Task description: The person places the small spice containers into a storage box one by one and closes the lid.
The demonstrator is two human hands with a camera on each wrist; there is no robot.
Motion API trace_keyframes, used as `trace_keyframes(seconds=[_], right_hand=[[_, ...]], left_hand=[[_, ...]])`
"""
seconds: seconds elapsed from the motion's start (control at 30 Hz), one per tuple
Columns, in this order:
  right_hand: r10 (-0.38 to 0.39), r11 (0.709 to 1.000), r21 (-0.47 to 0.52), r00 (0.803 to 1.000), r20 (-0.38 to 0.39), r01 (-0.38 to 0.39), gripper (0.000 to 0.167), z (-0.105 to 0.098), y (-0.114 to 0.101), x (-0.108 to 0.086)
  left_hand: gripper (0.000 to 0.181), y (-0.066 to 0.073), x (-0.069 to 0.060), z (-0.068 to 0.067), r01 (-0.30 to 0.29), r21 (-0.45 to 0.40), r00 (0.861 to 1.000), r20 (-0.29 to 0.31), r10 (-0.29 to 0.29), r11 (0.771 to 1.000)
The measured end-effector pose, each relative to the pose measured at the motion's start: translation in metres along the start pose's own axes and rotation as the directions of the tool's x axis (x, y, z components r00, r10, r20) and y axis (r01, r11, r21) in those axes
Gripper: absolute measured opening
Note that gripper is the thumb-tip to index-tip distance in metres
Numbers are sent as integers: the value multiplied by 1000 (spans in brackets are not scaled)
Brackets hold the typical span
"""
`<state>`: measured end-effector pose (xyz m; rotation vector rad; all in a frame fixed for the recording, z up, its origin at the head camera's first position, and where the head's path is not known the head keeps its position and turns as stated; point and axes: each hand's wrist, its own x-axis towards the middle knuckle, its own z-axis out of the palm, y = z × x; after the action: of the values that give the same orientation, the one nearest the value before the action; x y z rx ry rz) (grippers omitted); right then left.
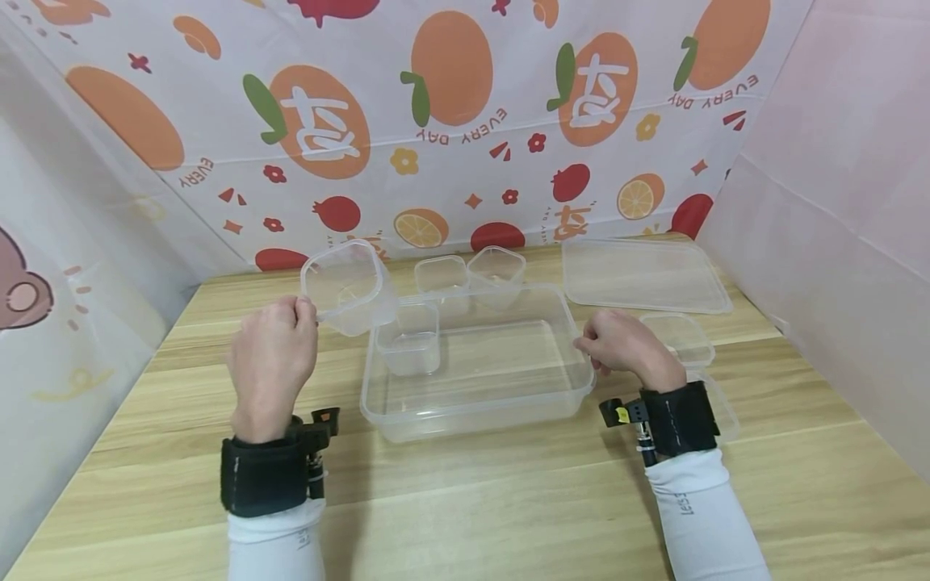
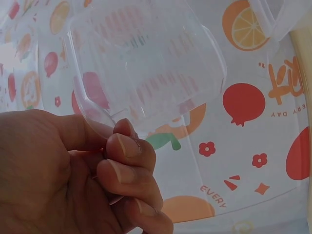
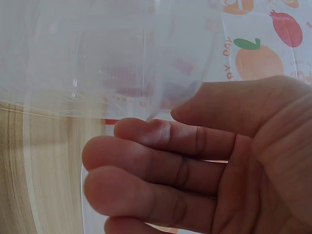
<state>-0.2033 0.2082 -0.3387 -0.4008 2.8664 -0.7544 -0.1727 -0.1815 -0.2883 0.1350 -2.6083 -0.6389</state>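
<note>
My left hand (image 1: 272, 359) pinches the rim of a small clear plastic container (image 1: 349, 282), raised and tilted above the left back corner of a large clear plastic box (image 1: 479, 407). In the left wrist view, thumb and curled fingers meet at a corner of that small container (image 2: 151, 63). My right hand (image 1: 628, 347) pinches the right rim of the large box, thumb on one side and index finger on the other in the right wrist view. Inside the large box, at its left end, stands another small container (image 1: 408, 343).
Behind the box stand two more small containers, one on the left (image 1: 441, 276) and one on the right (image 1: 497, 266). A large flat lid (image 1: 647, 274) lies at the back right. Small lids (image 1: 679, 337) lie near my right wrist. A printed cloth (image 1: 450, 177) hangs behind the table.
</note>
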Motion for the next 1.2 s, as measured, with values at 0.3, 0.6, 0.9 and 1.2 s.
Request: trace_keyframes(seconds=[0.3,0.6,0.9,1.2], right_hand=[[9,1000,2,1000,4,-9,38,1,0,-1],[-11,1000,3,1000,0,11,38,1,0,-1],[5,1000,4,1000,6,-5,37,0,0,-1],[13,1000,4,1000,8,-14,38,0,-1,-2]], left_hand=[[48,5,-2,2,-15,-8,1000,-12,15,1000],[49,12,-6,5,-30,-4,1000,-4,30,1000],[49,20,-8,11,-92,5,996,-2,92,996],[50,26,-9,17,-123,1,992,12,123,992]])
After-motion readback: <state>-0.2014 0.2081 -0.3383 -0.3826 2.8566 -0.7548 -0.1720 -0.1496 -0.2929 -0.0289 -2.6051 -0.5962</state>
